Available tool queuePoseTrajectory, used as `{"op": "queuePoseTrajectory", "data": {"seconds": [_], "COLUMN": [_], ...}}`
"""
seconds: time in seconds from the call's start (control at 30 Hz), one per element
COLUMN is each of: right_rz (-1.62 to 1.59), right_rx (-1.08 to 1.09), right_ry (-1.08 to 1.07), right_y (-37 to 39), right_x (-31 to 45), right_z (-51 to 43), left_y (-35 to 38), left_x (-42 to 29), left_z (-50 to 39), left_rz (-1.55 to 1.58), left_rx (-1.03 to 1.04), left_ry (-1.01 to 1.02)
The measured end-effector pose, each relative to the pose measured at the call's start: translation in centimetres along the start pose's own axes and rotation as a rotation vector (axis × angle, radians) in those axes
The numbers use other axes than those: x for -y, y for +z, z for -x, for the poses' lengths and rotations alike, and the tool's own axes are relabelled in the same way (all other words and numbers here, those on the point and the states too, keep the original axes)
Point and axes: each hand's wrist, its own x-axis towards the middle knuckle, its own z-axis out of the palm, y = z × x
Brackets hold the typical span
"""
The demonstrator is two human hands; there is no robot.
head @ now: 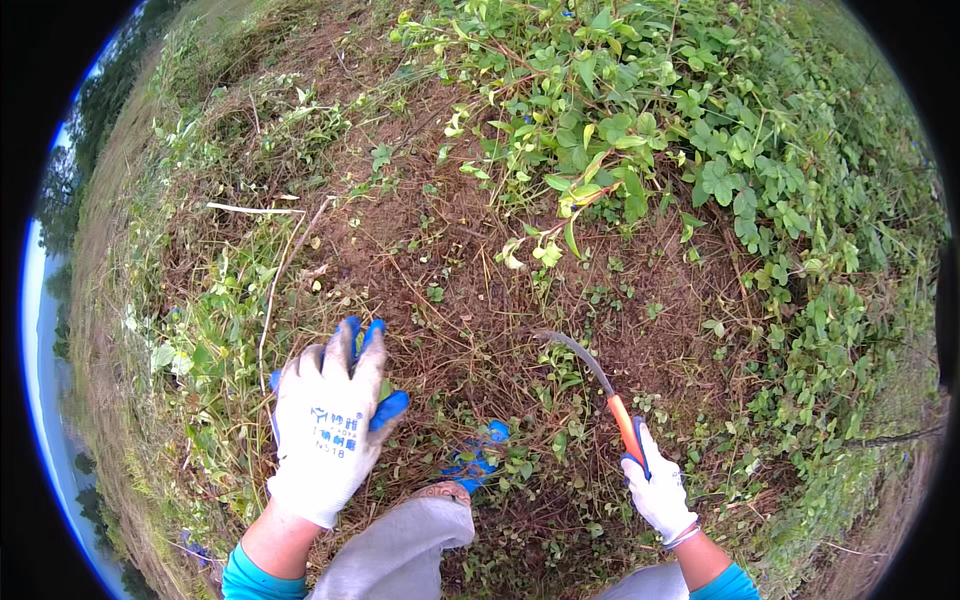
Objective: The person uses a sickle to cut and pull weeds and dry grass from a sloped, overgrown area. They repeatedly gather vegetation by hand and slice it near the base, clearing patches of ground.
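Observation:
My left hand, in a white work glove with blue-coated fingertips, is spread over low weeds at the lower left; its fingers are apart and it appears to hold nothing. My right hand, gloved the same way, grips the orange handle of a sickle at the lower right. The sickle's curved metal blade points up and left, just over dry stems on the soil. Between the hands, a blue shoe shows partly through the weeds, below a grey trouser leg.
Dense leafy plants cover the upper right and right side. Reddish soil with dry stems lies ahead. A bent pale stalk lies left of centre, beside green weeds. Trees stand at the far left.

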Motion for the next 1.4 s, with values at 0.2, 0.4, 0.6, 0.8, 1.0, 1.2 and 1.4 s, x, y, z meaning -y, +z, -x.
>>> {"op": "queuePoseTrajectory", "data": {"seconds": [0.2, 0.4, 0.6, 0.8, 1.0, 1.2, 1.4], "right_rz": [0.035, -0.164, -0.167, -0.138, -0.188, -0.442, -0.526], "right_rx": [0.138, 0.383, 0.257, 0.361, 0.716, 0.379, 0.165], "right_ry": [0.243, 0.068, 0.041, -0.232, 0.11, 0.11, 0.184], "right_y": [1.9, 4.0, 4.3, 8.7, 3.8, 4.2, 3.2], "right_x": [-0.7, 2.7, 3.1, 6.5, 1.1, 3.2, 0.4], "right_z": [5.0, 7.5, 3.0, -7.5, 2.4, 0.0, 0.0], "left_y": [10.4, 23.0, 21.4, 20.4, 18.0, 16.5, 19.2], "left_x": [-5.6, -2.3, -2.3, -1.0, -0.5, 0.2, 6.3], "left_z": [-6.6, -4.2, -3.3, -3.0, 1.4, 4.8, 14.4], "left_rz": [0.335, 0.089, -0.04, 0.148, 0.092, -0.131, -0.315], "left_rx": [0.018, 0.519, 0.892, 0.714, 0.828, 1.156, 1.372], "left_ry": [0.114, -0.243, -0.01, -0.101, 0.157, 0.292, 0.297]}}
